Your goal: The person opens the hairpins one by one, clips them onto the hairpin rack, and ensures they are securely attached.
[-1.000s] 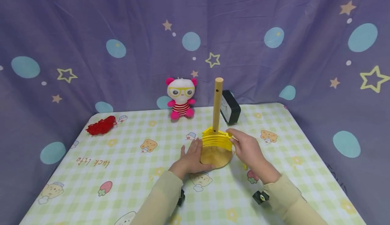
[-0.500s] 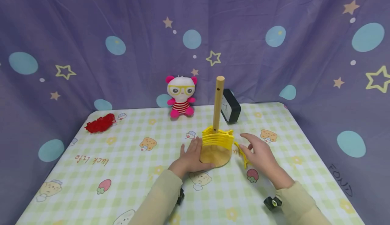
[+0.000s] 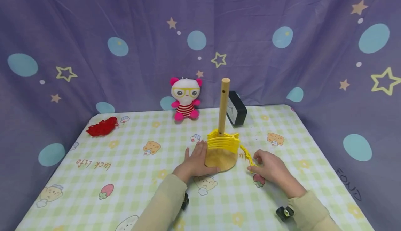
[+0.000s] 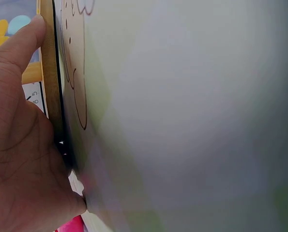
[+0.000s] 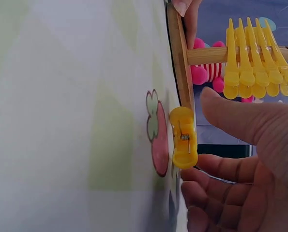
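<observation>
A round wooden base point(image 3: 221, 160) carries an upright wooden post point(image 3: 223, 107). Several yellow clothespins point(image 3: 223, 144) are stacked low on the post, side by side in the right wrist view. My left hand point(image 3: 195, 161) rests against the base's left side, fingers extended and thumb along its front edge. Right of the base, another yellow clothespin point(image 3: 246, 152) lies on the tablecloth, its spring showing in the right wrist view. My right hand point(image 3: 270, 166) is right at this clothespin. In the right wrist view, its thumb point(image 5: 226, 108) stands apart from the clothespin, and fingertips are close beside its lower end.
A panda plush toy point(image 3: 185, 100) sits at the back of the table. Behind the post stands a black clock point(image 3: 237, 109). Red tangled yarn or netting point(image 3: 102, 126) lies at the far left. A purple curtain point(image 3: 141, 22) hangs behind the table.
My right hand has left the clothespins on the post and moved right and down to the loose clothespin on the table. My left hand has stayed on the base.
</observation>
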`<state>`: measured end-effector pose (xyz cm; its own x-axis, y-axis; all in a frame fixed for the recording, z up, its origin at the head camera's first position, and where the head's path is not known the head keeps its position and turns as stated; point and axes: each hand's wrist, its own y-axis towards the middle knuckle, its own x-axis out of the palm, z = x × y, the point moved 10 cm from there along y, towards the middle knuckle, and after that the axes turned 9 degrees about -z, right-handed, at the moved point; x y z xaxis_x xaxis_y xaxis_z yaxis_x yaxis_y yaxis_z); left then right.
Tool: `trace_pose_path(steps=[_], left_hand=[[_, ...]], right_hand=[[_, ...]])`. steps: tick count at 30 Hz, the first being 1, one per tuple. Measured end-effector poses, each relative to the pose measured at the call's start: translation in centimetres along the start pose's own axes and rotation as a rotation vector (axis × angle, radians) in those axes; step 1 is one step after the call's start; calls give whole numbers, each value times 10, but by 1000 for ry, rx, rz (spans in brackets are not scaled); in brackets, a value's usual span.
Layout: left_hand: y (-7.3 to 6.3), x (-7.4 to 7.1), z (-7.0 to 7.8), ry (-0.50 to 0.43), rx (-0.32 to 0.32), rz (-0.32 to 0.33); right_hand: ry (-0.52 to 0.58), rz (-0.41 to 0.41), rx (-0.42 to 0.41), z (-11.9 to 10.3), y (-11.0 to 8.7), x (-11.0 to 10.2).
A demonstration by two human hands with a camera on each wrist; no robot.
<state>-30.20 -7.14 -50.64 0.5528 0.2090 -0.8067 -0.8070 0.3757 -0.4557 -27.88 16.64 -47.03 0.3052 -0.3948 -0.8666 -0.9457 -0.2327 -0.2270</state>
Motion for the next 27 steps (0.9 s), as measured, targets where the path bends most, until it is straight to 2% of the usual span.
trace_pose_path(steps=[5,11,14,20,27], left_hand=[[1,1,-1,-8,3,0],[7,5,-6,1,-4,-8],[6,4,-4,0,5,0],[1,1,-1,-17,0,3],[6,4,-5,-7,-9,1]], right_hand=[[-9,-43,18,3,1,7],[-36,-64,6,1,2,11],[-42,-72,13,2,3,13],[-67,-73,7,-1,4,15],[-49,-47,16,1,3,12]])
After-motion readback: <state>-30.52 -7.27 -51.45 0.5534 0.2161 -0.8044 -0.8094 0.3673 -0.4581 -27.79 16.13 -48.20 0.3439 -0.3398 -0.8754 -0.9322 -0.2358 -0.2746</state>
